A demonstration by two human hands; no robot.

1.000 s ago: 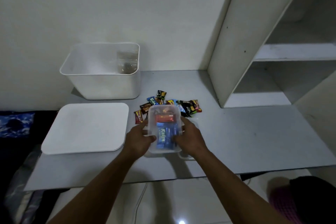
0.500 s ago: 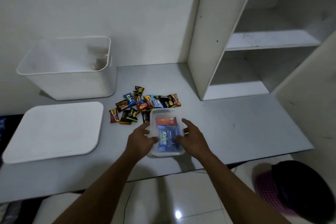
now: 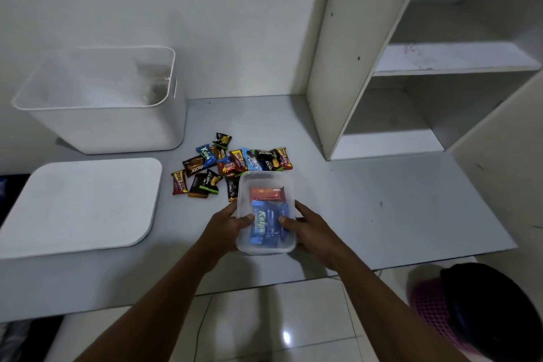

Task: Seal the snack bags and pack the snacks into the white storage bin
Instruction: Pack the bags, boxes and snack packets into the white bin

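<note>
Holding a clear tub (image 3: 266,211) between both hands near the front edge of the desk (image 3: 382,209); left hand (image 3: 227,228) clamping the tub's left wall, thumb lying over the lid or rim; right hand (image 3: 311,229) clamping the right wall, thumb likewise on top; each grip closing on the tub, not on any loose snack; showing through the plastic, blue packs (image 3: 266,225) with an orange-red pack (image 3: 266,193) beyond them; whether the tub is resting on the desk or just lifted, impossible to tell. Sitting just behind the tub, touching or nearly so, a heap of loose snacks (image 3: 229,166), none yet packed; standing well to the left at the back, the white bin (image 3: 117,129), open, with something clear and crumpled dimly visible inside; lying flat in front of it, the bin's lid (image 3: 79,203). Comparing with a second ago: hands keeping the same clasp on the tub; tub drifting only a little relative to the heap; the view swinging rightward, pushing bin and lid toward the left edge and revealing more shelving (image 3: 440,67); judging from that, probably securing the tub before carrying it left into the bin, with most of the packing remaining.
</note>
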